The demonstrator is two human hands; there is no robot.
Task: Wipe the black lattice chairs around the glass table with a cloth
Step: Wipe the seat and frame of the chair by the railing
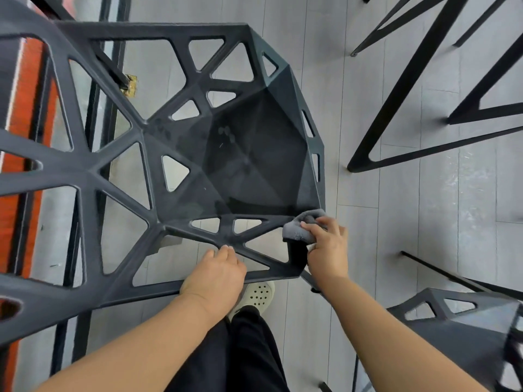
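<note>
A: Your right hand [328, 247] has its fingers curled round the grey cloth [300, 226]. You hold it bunched and pressed against the near right corner of the black chair [240, 154], where the seat meets the lattice rim.

B: Your left hand [218, 274] grips a lattice bar on that chair's near edge, with the fingertips hooked over the bar. I cannot see your thumb.

A: For writing, there is only a small yellowish tag [130, 84] showing through the lattice at the chair's far left. It is too blurred for you to read.

B: Around you, a second chair [467, 329] stands just beside your right forearm, off the first chair's near right corner. Black slanted legs [410, 80] stand on the grey plank floor [424, 222] beyond the chair's right edge, well apart from your cloth.

A: Your pale perforated shoe [259, 295] and black trousers [249, 349] sit right under the near edge, between your arms. An orange-red strip [25, 108] runs behind the chair's tall lattice on the left.
</note>
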